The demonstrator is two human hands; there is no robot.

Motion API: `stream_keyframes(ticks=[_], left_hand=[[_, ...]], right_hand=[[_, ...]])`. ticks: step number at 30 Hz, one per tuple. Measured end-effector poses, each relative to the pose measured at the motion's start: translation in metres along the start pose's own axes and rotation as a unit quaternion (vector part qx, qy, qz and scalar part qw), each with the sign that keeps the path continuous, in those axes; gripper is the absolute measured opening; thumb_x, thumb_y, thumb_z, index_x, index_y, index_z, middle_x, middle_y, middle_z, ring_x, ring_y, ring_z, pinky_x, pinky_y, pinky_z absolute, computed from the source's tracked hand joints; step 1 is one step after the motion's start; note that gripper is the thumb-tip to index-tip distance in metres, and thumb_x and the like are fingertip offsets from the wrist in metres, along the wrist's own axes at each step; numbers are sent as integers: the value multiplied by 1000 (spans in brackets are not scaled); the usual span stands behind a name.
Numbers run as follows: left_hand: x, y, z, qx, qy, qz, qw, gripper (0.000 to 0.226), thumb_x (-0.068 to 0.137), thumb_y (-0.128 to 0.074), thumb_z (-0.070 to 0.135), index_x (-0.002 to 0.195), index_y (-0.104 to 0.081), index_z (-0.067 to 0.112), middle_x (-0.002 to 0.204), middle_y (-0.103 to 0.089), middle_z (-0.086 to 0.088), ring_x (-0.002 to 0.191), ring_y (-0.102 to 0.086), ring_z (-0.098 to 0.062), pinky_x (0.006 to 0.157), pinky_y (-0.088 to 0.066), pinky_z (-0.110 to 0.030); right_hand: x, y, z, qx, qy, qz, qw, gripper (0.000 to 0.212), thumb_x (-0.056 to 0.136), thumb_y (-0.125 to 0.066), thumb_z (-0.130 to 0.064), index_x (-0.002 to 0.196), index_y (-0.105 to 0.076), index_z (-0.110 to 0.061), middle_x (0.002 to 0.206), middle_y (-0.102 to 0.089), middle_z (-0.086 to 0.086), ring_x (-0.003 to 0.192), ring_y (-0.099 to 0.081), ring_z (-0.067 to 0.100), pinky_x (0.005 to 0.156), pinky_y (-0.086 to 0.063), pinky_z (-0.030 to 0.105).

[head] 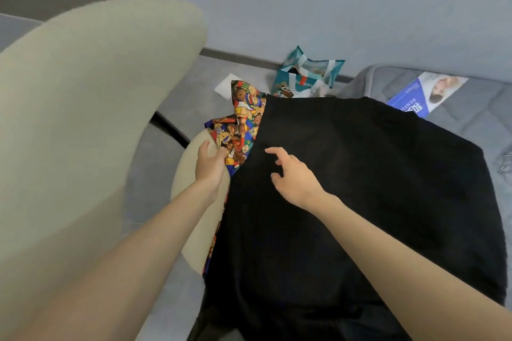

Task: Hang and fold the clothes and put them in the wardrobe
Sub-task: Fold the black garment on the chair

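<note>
Grey bed [471,130] far right, my left hand [209,165] gripping bear-print cloth [243,124], my right hand [295,176] loose-fingered over black garment [374,188]

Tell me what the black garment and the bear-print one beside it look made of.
The black garment looks like thick, matte, fuzzy fabric, perhaps fleece or knit: no sheen, soft blurred edges. The bear-print garment looks like thin, smooth woven cloth, possibly cotton: crisp print, sharp folds where the left hand grips it.

Black garment [360,188] spread flat, overlapping bear-print garment [243,122] underneath.
</note>
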State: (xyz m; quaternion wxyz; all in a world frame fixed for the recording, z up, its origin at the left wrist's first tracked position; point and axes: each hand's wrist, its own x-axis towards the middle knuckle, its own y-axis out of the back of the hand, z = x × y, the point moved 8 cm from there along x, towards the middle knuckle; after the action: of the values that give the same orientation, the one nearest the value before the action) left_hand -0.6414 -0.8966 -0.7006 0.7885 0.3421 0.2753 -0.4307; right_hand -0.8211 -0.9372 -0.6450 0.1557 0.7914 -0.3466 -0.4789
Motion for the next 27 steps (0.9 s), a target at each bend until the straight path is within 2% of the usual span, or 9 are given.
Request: stream_keyframes(ticks=[5, 8, 14, 16, 18, 20, 23, 25, 27], left_hand=[[45, -12, 3, 10, -9, 76, 997, 47, 92, -61, 31, 133, -49, 14, 130, -57, -5, 120, -55, -23, 101, -46, -41], [67, -14, 5, -21, 22, 122, 992, 42, 85, -67, 38, 119, -62, 14, 115, -66, -4, 106, -62, -23, 93, -52, -42], [73, -23, 18, -86, 48, 54, 994, 32, 90, -58, 40, 109, -64, 16, 112, -67, -6, 97, -64, -24, 90, -54, -42], [54, -24, 31, -153, -12, 21, 988, 13, 90, -57, 30, 96, -62, 19, 103, -69, -5, 93, -66, -22, 88, -54, -43], [23, -21, 53, -127, -161, 19, 978, 7, 88, -55, 24, 84, -57, 19, 94, -67, -2, 91, -64, -18, 87, -53, -41], [-19, -24, 71, -6, -354, 31, 935, 10, 88, -55, 22, 82, -52, 14, 94, -60, -1, 96, -57, -17, 89, -49, -32], [-74, -51, 69, 218, -555, 1, 802, 9, 85, -61, 14, 90, -62, 7, 105, -59, -6, 112, -49, -25, 97, -44, -33], [-89, -80, 42, 366, -594, -65, 714, 19, 80, -64, 13, 98, -68, 8, 113, -62, -7, 124, -46, -31, 106, -39, -43], [-95, -108, 1, 530, -569, -139, 614, 37, 83, -59, 15, 120, -63, 12, 133, -54, -4, 139, -29, -29, 116, -21, -46]], right_hand=[[32, -27, 10, -122, -10, -53, 991, 79, 95, -53, -12, 152, -5, -38, 128, -53, 7, 103, -61, 20, 80, -56, 33], [47, -24, 16, -168, -13, -35, 985, 84, 93, -55, -10, 152, 0, -36, 111, -61, 6, 90, -64, 19, 76, -58, 36], [68, -19, 24, -171, -9, -37, 985, 78, 95, -51, -14, 150, -3, -42, 87, -62, 2, 69, -60, 14, 59, -53, 27], [69, -16, 29, -123, -9, -33, 992, 73, 94, -50, -15, 149, -13, -46, 92, -65, 1, 71, -60, 13, 59, -48, 22], [64, -12, 40, -1, -44, -35, 998, 66, 92, -52, -13, 144, -29, -48, 101, -66, 1, 81, -64, 14, 71, -52, 23], [51, -8, 61, 251, -133, -36, 958, 56, 92, -52, -7, 136, -44, -41, 107, -65, 3, 91, -68, 20, 84, -54, 30], [20, 8, 95, 536, -201, 33, 820, 40, 96, -42, -1, 126, -52, -26, 119, -61, 8, 101, -66, 28, 94, -49, 39], [2, 32, 124, 542, -205, 136, 804, 32, 98, -40, -4, 122, -55, -17, 124, -60, 10, 103, -64, 28, 94, -49, 41], [-16, 55, 145, 514, -209, 230, 799, 28, 99, -40, -8, 122, -54, -15, 126, -59, 10, 104, -61, 26, 90, -50, 39]])
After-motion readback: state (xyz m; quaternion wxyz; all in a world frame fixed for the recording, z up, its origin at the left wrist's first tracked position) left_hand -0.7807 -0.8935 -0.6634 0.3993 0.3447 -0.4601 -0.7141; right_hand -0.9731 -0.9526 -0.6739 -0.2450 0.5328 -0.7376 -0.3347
